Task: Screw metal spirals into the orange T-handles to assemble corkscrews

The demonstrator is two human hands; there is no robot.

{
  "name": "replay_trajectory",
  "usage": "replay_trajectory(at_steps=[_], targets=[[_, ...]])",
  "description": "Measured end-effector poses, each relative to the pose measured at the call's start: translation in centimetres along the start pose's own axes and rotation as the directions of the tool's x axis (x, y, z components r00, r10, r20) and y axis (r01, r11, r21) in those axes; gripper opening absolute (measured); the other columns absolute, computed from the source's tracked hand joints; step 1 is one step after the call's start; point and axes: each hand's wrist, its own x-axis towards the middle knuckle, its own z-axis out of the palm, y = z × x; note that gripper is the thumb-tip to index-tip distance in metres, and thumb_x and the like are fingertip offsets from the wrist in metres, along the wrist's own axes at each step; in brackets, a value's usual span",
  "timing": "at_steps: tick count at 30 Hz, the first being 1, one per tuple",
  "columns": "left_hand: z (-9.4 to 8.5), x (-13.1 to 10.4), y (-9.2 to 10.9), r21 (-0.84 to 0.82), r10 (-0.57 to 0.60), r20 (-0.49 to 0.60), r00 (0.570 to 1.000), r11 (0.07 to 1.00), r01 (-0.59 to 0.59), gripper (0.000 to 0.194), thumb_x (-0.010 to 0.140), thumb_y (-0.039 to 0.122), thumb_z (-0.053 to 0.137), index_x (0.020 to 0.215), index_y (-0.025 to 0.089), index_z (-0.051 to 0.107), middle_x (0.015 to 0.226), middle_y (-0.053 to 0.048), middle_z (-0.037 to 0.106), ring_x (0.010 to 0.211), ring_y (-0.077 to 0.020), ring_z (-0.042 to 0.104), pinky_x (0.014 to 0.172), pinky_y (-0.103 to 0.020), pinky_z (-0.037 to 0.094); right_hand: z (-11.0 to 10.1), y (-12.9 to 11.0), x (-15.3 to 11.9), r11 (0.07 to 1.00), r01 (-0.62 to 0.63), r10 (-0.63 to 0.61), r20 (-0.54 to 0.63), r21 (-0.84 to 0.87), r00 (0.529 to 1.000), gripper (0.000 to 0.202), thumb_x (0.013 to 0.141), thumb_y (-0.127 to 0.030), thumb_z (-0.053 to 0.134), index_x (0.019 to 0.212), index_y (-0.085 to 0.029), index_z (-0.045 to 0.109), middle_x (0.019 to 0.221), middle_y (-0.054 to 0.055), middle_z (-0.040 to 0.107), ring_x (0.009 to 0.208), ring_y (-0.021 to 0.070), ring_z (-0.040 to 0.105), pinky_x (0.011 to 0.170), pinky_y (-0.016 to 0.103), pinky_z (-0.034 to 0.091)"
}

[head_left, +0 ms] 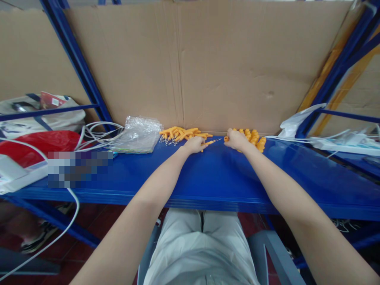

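My left hand (195, 145) is closed around an orange-yellow plastic handle with a thin metal spiral (216, 141) pointing right. Just behind it lies a heap of similar orange spiral-ended handles (181, 133), several of them overlapping. My right hand (236, 139) is closed on a small orange ring-like plastic piece (226, 139) at its fingertips, facing the spiral across a small gap. Next to that hand, partly hidden by it, several chunky orange plastic pieces (254, 137) stand in rows.
The blue tabletop (213, 178) backs onto a cardboard panel (222, 67). Clear plastic bags (139, 134) lie left of the heap. White cables (97, 130), a red bag (44, 144) and a power strip (25, 176) crowd the left side. Blue frame posts (77, 63) rise at both ends.
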Motion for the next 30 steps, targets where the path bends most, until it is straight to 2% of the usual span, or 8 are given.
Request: replay_trajectory(at_steps=[4, 9, 16, 23, 27, 30], targets=[[0.1, 0.1, -0.1, 0.000, 0.006, -0.007, 1.000, 1.000, -0.006, 0.027, 0.098, 0.038, 0.057, 0.085, 0.019, 0.073, 0.096, -0.010, 0.080, 0.094, -0.0258, 0.075, 0.082, -0.035, 0.055, -0.1, 0.0, -0.3, 0.998, 0.012, -0.015, -0.055, -0.066, 0.998, 0.045, 0.092, -0.011, 0.053, 0.137, -0.013, 0.059, 0.128, 0.021, 0.071, 0.124, 0.0329, 0.065, 0.102, 0.045, 0.043], [0.1, 0.2, -0.2, 0.007, 0.014, -0.003, 1.000, 1.000, -0.014, 0.027, 0.098, 0.037, 0.057, 0.086, 0.019, 0.073, 0.098, -0.009, 0.080, 0.096, -0.0256, 0.075, 0.083, -0.035, 0.055, 0.3, 0.0, -0.4, 0.993, 0.050, -0.056, -0.053, -0.103, 0.997, 0.042, 0.096, -0.013, 0.048, 0.132, -0.019, 0.069, 0.135, 0.019, 0.069, 0.130, 0.0336, 0.060, 0.106, 0.050, 0.039], [-0.2, -0.1, 0.2, -0.028, 0.006, 0.008, 1.000, 1.000, -0.006, 0.027, 0.097, 0.038, 0.059, 0.082, 0.020, 0.072, 0.093, -0.009, 0.080, 0.097, -0.0266, 0.075, 0.083, -0.035, 0.055, 1.0, 0.5, 0.1, 0.988, 0.143, -0.148, -0.085, -0.054, 0.985, 0.042, 0.096, -0.015, 0.052, 0.132, -0.024, 0.072, 0.136, 0.015, 0.070, 0.129, 0.0344, 0.062, 0.106, 0.049, 0.040], [0.1, 0.1, 0.1, 0.025, 0.053, -0.056, 0.997, 0.998, -0.052, 0.021, 0.099, 0.033, 0.057, 0.099, 0.020, 0.074, 0.115, -0.010, 0.078, 0.109, -0.0263, 0.073, 0.095, -0.038, 0.056, 1.2, 0.5, 0.3, 0.961, 0.276, -0.275, -0.045, 0.015, 0.960, 0.044, 0.096, -0.017, 0.054, 0.136, -0.027, 0.069, 0.139, 0.011, 0.069, 0.131, 0.0322, 0.062, 0.110, 0.050, 0.040], [-0.1, -0.2, 0.2, 0.071, 0.028, -0.090, 0.996, 0.997, -0.021, 0.022, 0.100, 0.025, 0.054, 0.109, 0.020, 0.074, 0.125, -0.010, 0.075, 0.117, -0.0245, 0.069, 0.102, -0.036, 0.053, 1.0, 0.4, 0.1, 0.951, 0.309, -0.308, -0.056, 0.020, 0.950, 0.044, 0.099, -0.022, 0.053, 0.141, -0.028, 0.066, 0.138, 0.011, 0.069, 0.127, 0.0310, 0.064, 0.108, 0.047, 0.044], [-0.4, -0.5, 0.3, 0.084, -0.014, -0.095, 0.995, 0.996, 0.022, 0.025, 0.100, 0.023, 0.053, 0.114, 0.020, 0.073, 0.128, -0.010, 0.073, 0.118, -0.0246, 0.068, 0.101, -0.034, 0.053, 0.9, 0.3, -0.1, 0.948, 0.317, -0.315, -0.056, 0.028, 0.947, 0.046, 0.102, -0.025, 0.051, 0.146, -0.026, 0.062, 0.138, 0.012, 0.069, 0.127, 0.0291, 0.064, 0.107, 0.043, 0.045]])
